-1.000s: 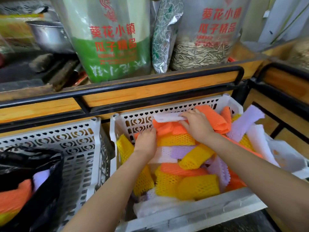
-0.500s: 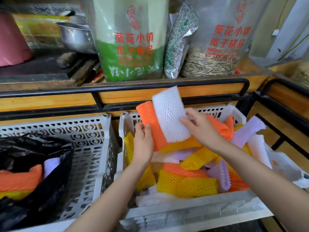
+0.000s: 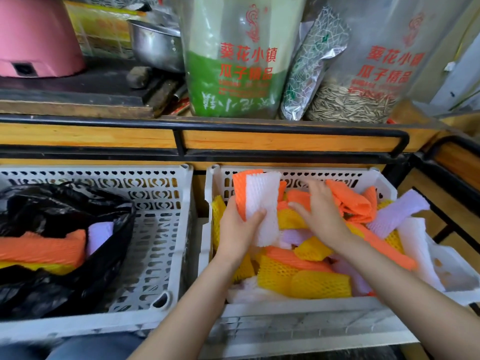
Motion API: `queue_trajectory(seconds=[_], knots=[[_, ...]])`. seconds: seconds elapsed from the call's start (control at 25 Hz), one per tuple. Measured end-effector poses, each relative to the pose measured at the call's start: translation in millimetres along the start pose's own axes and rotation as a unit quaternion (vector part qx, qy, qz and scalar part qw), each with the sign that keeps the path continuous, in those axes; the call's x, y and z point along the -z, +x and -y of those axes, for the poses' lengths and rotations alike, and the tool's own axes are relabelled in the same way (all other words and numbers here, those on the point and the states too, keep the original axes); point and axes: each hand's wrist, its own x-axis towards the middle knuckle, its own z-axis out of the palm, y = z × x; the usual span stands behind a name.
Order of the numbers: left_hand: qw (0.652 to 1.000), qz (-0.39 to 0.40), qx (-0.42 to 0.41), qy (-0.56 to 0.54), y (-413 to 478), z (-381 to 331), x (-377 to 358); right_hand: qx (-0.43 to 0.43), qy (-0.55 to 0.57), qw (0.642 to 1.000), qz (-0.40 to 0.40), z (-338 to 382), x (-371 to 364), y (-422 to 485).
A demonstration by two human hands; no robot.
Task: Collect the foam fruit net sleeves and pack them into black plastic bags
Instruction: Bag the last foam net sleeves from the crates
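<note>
Left hand (image 3: 237, 229) grips a white sleeve (image 3: 262, 201) and orange sleeve (image 3: 239, 188) (both upright). Right hand (image 3: 320, 211), fingers spread, touches the pile (image 3: 319, 284).

the left hand (image 3: 237, 231) grips a white foam net sleeve (image 3: 262, 203) over an orange foam net sleeve (image 3: 240, 188). the right hand (image 3: 320, 213) rests spread on the sleeve pile in the white perforated plastic crate (image 3: 298, 311).
</note>
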Motion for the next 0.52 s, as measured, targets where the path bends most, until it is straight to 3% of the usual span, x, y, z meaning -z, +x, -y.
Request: queue_trajectory(seconds=[0.08,0.2,0.28,0.52], knots=[[1.000,-0.018,-0.006,0.020,0.9,0.6,2.4,-0.038,-0.121,0.992,-0.019,-23.6,2.6,11.4],[0.999,-0.028,0.003,0.037,2.1,5.8,6.8,-0.122,-0.183,0.971,0.096,-48.7,-2.9,17.4],[0.998,-0.023,0.015,0.052,3.5,10.2,8.9,-0.140,-0.194,0.964,0.115,-58.9,-5.5,15.3],[0.997,-0.020,0.044,0.055,5.4,11.8,9.3,-0.104,-0.158,0.982,0.002,-46.0,18.2,13.3]])
